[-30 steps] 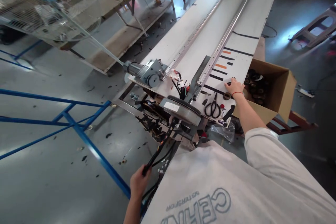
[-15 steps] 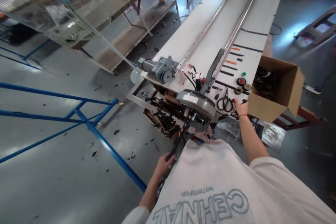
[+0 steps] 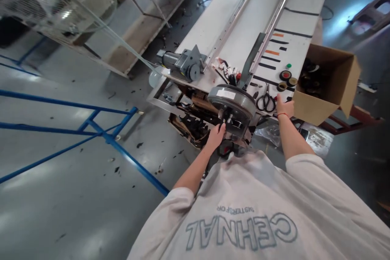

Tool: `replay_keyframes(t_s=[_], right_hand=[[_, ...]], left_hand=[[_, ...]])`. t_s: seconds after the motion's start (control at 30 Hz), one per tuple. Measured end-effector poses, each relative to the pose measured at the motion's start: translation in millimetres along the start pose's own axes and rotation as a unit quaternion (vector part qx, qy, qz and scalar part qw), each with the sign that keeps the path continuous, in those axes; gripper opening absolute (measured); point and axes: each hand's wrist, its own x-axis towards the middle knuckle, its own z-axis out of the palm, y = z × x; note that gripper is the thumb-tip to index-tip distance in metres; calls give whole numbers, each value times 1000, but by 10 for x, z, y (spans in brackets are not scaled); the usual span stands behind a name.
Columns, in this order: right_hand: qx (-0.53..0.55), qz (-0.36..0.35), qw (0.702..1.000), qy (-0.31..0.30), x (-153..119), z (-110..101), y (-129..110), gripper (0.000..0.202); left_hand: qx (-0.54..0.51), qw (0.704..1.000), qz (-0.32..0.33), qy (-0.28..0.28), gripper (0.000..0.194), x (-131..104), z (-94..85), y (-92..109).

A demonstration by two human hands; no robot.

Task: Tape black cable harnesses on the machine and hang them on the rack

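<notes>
My left hand (image 3: 217, 135) is closed around a dark strand, apparently black cable, just below the grey round drum (image 3: 232, 99) at the table's near end. What lies inside the fist is mostly hidden. At the near right corner of the table, my right hand (image 3: 285, 107) rests against the edge with its thumb by a small red spot; its other fingers are largely hidden. Black-handled scissors (image 3: 266, 102) lie just left of that hand. Tape rolls (image 3: 282, 86) sit beyond it. A bunch of loose wires (image 3: 230, 77) lies behind the drum.
An open cardboard box (image 3: 317, 103) with dark items stands right of the long white table (image 3: 252, 28). A grey motor (image 3: 183, 63) is mounted on the left corner. Blue metal bars (image 3: 122, 152) stand at left. Black and orange strips (image 3: 272, 53) lie on the table.
My left hand has risen from low beside my shirt to just under the drum. My right hand stays at the table corner. The view has shifted slightly.
</notes>
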Motion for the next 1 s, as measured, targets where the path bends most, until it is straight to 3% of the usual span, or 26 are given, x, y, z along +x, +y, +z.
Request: replay_keyframes(t_s=[0.27,0.73,1.0], right_hand=[[11,-3,1000,5,-6,-9,-19,84],[0,-5,1000,9,3,-4,-19,82],[23,8,999,23,8,0,-12,71]], left_hand=[[-7,1000,-3,-1,52,-72,21,-36],[75,997,34,2,39,-83,-44,-28],[58,998,35,1,37,-105,-40,-11]])
